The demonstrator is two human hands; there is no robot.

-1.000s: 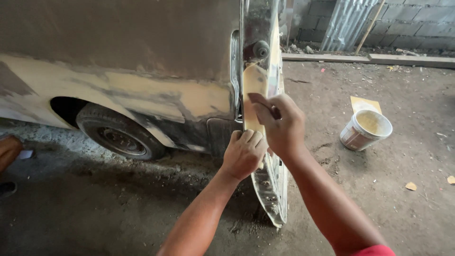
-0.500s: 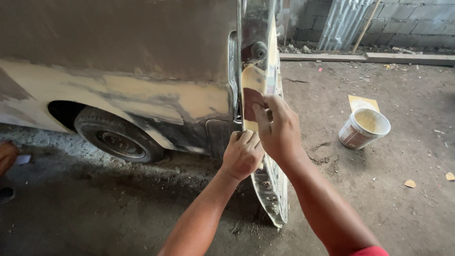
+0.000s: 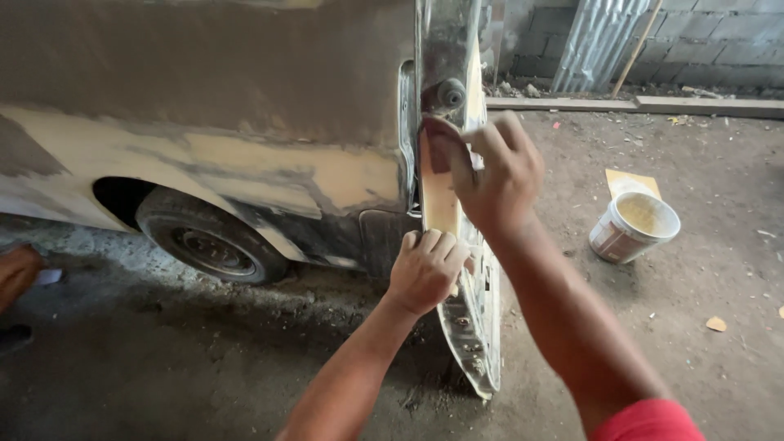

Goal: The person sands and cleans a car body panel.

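Two hands' fingers (image 3: 445,243) grip the door edge (image 3: 441,196).

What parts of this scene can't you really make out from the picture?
Head view only:
- What the right hand presses to the door edge: a dark pad peeks out, the rest is under the hand.
- Left hand: its fingers curl over the door edge, hiding their tips.
- Bucket: its paste shows, but not how deep it is.
- Thing at the left edge: cut off by the frame.

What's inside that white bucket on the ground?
The white plastic bucket on the dirt floor holds a yellowish-tan paste, filling it nearly to the rim. Its depth and anything beneath the surface are hidden.
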